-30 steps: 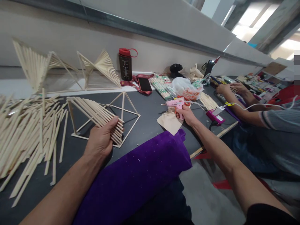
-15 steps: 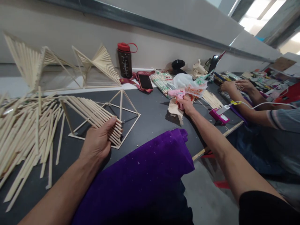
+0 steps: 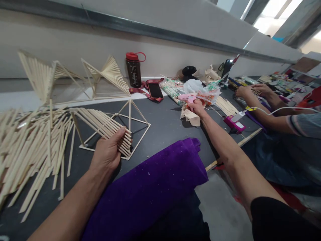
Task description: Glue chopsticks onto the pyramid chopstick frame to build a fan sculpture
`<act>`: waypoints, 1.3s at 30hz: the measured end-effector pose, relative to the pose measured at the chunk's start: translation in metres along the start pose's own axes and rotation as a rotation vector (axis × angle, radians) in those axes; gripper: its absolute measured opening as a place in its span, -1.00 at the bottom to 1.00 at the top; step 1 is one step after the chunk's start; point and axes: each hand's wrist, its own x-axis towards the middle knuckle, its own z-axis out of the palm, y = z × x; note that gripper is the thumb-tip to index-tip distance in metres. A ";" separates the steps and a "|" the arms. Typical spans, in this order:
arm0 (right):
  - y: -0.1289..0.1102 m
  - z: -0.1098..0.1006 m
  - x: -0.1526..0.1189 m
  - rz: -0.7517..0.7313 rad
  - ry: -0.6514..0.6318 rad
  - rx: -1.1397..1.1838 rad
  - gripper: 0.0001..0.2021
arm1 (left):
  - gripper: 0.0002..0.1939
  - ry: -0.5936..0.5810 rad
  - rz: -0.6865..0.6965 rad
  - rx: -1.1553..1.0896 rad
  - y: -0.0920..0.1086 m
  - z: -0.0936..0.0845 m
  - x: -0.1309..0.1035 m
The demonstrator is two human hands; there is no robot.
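Observation:
My left hand [image 3: 109,149] is closed on a wooden stick frame [image 3: 100,122], thumb on top of its slanted row of sticks and the other fingers hidden beneath. Thin sticks form the open base and a pointed end on the right of this frame. Farther off to the right, my right hand [image 3: 197,107] grips a pink glue gun [image 3: 187,97], its nozzle pointing left. Under the gun lies a crumpled piece of beige paper or cloth [image 3: 192,117].
Loose sticks [image 3: 37,150] are heaped at left. Twisted stick models [image 3: 105,77], a red-lidded bottle [image 3: 133,68] and a phone [image 3: 155,90] stand or lie along the wall. Purple cloth [image 3: 155,170] overhangs the front edge. A co-worker's hands [image 3: 250,92] work at right, near a magenta device [image 3: 233,124].
The view has shifted slightly, so the sticks and models at left appear farther right. My right hand and the glue gun have moved a little to the left. My left hand keeps its grip.

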 end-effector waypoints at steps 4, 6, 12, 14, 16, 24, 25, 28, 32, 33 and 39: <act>-0.020 -0.018 -0.014 -0.017 -0.026 0.003 -0.65 | -0.90 -0.002 -0.010 0.005 -0.002 -0.001 0.001; -0.035 -0.030 -0.021 -0.049 -0.029 -0.023 -0.63 | -0.93 -0.015 -0.008 0.010 -0.002 -0.001 0.003; -0.060 -0.064 -0.032 -0.028 -0.110 -0.223 -0.69 | -0.95 -0.011 -0.006 0.009 -0.001 -0.001 0.002; -0.052 -0.073 -0.033 0.031 -0.147 -0.264 -0.69 | -0.93 -0.021 0.001 0.005 -0.001 -0.002 0.002; -0.040 -0.080 -0.033 0.110 -0.149 -0.262 -0.67 | -0.91 -0.038 0.010 0.006 -0.001 -0.003 0.003; -0.008 -0.083 -0.026 0.196 -0.118 -0.228 -0.70 | -0.80 -0.044 0.028 0.007 -0.003 -0.004 0.006; -0.007 -0.083 -0.025 0.192 -0.114 -0.224 -0.71 | -0.80 -0.042 0.028 0.009 -0.003 -0.004 0.006; -0.004 -0.082 -0.024 0.168 -0.115 -0.220 -0.77 | -0.79 -0.044 0.023 0.005 -0.003 -0.004 0.007; -0.003 -0.084 -0.028 0.146 -0.118 -0.258 -0.81 | -0.88 -0.031 0.005 0.003 0.000 0.000 0.004; -0.003 -0.083 -0.029 0.149 -0.119 -0.276 -0.82 | -0.91 -0.029 0.003 0.009 0.001 0.001 0.003; -0.015 -0.080 -0.036 0.128 -0.121 -0.425 -0.93 | -0.93 -0.026 -0.007 0.040 0.004 0.006 -0.002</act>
